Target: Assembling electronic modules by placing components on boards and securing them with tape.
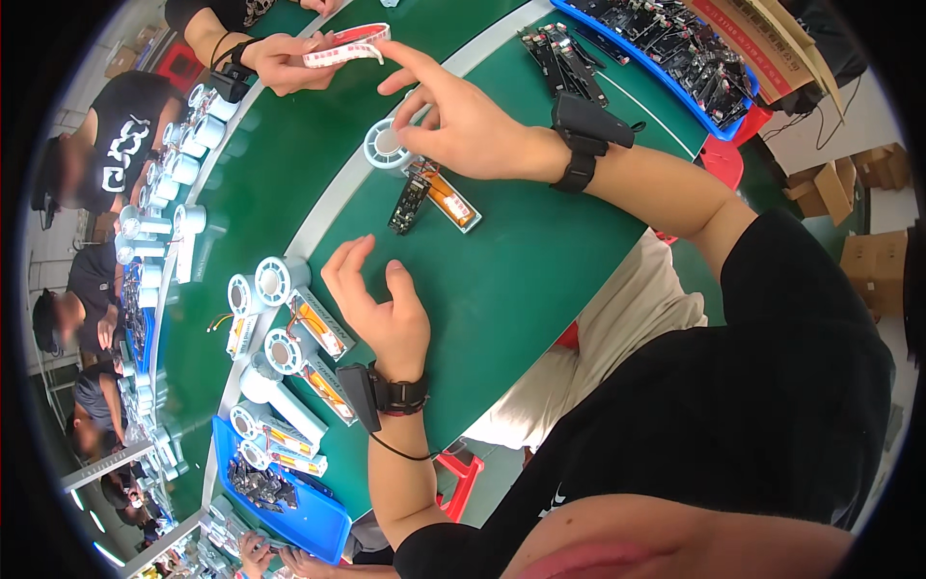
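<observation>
My right hand [468, 125] reaches over the table, its index finger stretched out and the others loosely bent. Its fingertip meets, or nearly meets, the loose end of a white-and-red strip [345, 50], which a co-worker's hand [287, 66] holds. Beneath my right hand lies a light-blue handheld fan [388, 145], its handle opened to show an orange battery [446, 196]. A black circuit board [410, 203] rests beside that battery. My left hand [386, 318] hovers open and empty near several opened fans [285, 349], fingers apart.
Loose circuit boards [564, 63] lie at the far right, by a blue tray [719, 125] full of boards and a cardboard box [752, 43]. Another blue tray [323, 526] stands at the lower left. Assembled fans [188, 222] line the opposite side of the green table [482, 289].
</observation>
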`<action>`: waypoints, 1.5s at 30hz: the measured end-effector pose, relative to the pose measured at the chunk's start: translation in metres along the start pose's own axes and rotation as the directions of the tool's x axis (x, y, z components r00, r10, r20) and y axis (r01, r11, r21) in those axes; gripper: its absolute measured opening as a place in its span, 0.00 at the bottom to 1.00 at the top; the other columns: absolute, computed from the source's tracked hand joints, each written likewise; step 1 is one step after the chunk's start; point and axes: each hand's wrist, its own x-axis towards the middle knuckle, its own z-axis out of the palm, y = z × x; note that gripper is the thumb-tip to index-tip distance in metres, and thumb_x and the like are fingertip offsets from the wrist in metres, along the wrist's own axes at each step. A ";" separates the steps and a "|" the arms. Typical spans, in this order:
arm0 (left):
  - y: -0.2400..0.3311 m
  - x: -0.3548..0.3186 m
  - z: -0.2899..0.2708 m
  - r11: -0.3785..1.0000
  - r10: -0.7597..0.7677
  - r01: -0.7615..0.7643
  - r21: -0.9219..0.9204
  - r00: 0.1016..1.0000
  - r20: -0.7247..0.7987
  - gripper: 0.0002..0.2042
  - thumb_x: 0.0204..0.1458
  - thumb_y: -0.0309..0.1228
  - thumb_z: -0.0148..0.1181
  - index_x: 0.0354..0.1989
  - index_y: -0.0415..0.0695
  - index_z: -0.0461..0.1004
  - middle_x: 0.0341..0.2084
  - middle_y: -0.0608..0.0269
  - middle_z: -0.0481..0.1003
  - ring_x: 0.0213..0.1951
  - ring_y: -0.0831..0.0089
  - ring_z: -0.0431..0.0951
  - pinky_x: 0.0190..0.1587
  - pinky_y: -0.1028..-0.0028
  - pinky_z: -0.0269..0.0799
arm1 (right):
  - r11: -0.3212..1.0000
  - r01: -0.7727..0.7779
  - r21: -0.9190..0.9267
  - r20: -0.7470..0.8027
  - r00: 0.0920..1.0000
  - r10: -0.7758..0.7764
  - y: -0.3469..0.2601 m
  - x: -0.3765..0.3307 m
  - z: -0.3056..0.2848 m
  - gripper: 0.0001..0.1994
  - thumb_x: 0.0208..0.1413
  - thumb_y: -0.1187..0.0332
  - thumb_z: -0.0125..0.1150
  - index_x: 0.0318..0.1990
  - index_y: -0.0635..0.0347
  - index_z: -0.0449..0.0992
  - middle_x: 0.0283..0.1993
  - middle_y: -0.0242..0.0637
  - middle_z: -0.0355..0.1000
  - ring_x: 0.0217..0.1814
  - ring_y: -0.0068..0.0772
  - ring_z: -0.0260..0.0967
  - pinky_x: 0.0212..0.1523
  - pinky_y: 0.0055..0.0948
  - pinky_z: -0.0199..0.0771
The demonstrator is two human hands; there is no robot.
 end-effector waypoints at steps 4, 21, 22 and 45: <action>-0.003 0.000 0.000 1.000 -0.001 0.001 -0.007 1.000 0.006 0.17 0.49 0.18 0.58 0.49 0.38 0.74 0.48 0.50 0.71 0.51 0.54 0.72 0.55 0.61 0.67 | 0.999 -0.039 0.026 -0.029 0.999 0.040 0.004 0.002 0.000 0.40 0.57 0.76 0.62 0.76 0.53 0.50 0.60 0.46 0.64 0.48 0.29 0.74 0.40 0.27 0.79; 0.003 0.006 0.006 0.999 -0.002 0.000 0.035 0.998 0.057 0.19 0.50 0.21 0.61 0.53 0.39 0.73 0.48 0.49 0.71 0.51 0.53 0.72 0.57 0.61 0.66 | 0.987 0.154 0.036 -0.049 0.987 -0.152 0.032 -0.020 0.022 0.04 0.55 0.76 0.60 0.37 0.62 0.77 0.39 0.33 0.67 0.30 0.23 0.66 0.30 0.23 0.66; 0.002 0.006 0.006 0.997 0.046 -0.050 0.058 0.997 0.068 0.20 0.50 0.21 0.62 0.53 0.39 0.73 0.48 0.49 0.71 0.51 0.53 0.72 0.57 0.61 0.66 | 0.987 0.154 0.054 -0.055 0.987 -0.151 0.033 -0.018 0.025 0.04 0.55 0.76 0.60 0.37 0.62 0.77 0.39 0.33 0.67 0.30 0.23 0.66 0.30 0.23 0.66; -0.016 0.043 0.055 0.914 -0.197 0.202 -0.351 0.979 0.049 0.12 0.52 0.14 0.59 0.45 0.36 0.73 0.41 0.61 0.73 0.42 0.73 0.74 0.48 0.74 0.70 | 0.945 0.310 0.103 0.119 0.939 -0.322 0.047 -0.020 -0.004 0.04 0.54 0.71 0.65 0.35 0.60 0.80 0.40 0.33 0.72 0.32 0.30 0.73 0.32 0.27 0.74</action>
